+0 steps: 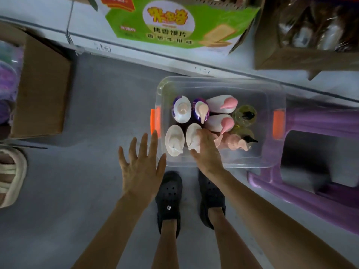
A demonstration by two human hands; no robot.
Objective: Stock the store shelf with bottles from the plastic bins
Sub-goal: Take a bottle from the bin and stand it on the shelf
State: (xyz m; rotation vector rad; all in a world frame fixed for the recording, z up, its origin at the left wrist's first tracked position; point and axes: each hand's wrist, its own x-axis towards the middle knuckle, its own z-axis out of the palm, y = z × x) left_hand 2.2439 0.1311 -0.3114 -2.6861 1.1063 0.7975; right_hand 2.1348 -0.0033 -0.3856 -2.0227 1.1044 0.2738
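- Fingers (200, 136) of my right hand (206, 152) are curled down over the pump top of a white bottle (191, 135), grasping it where it stands in the near row of the clear plastic bin (272, 152).
- My left hand (140, 167) hangs over the grey floor (97, 103) just left of the bin, palm down, fingers spread and released, holding nothing.
- I see the bin resting on the floor, with an orange latch (155, 117) on its left end and another on its right.
- Beside the grasped bottle, to its left, stands a second white bottle (174, 140), untouched.
- Behind them I make out two purple-and-white pump bottles (181, 111), then two white bottles with pink pumps (222, 103).
- Further right in the bin are yellowish clear bottles with black pumps (245, 115), and a pink bottle (233, 143) close to my right hand.
- My feet in dark clogs (169, 199) stand right at the bin's near edge.
- A purple plastic stool (314, 121) sits just right of the bin.
- A green snack carton (174, 22) rests on the low white shelf (48, 20) beyond the bin.
- Brown cardboard boxes (40, 86) flank the scene, one on the left, one at top right.
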